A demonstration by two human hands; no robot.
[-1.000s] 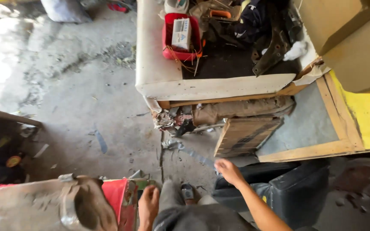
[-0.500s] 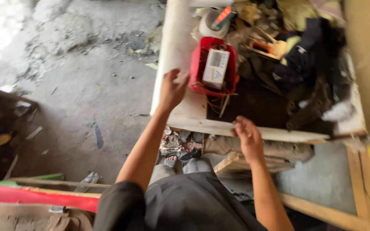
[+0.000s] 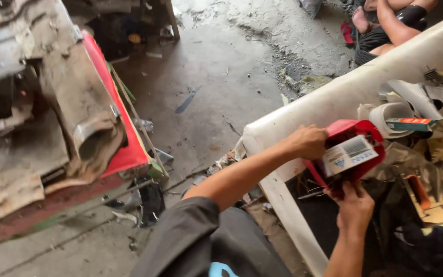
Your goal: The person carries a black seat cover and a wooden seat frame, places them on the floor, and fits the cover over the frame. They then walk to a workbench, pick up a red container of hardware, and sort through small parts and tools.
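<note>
My left hand grips the rim of a red plastic basket that sits in a white tub-like container. A small white box with a printed label lies in the basket. My right hand holds the basket's near edge from below. Both arms reach in from the bottom of the head view, over my dark shorts.
The white container also holds a roll of white tape, an orange and green flat box, dark cloth and an orange tool. A rusty red-edged metal panel stands at left. Another person's legs are at top right.
The camera has swung left and closer. My left hand has gone from the container's rim onto the red basket, and my right hand has come up to hold the basket's near edge.
</note>
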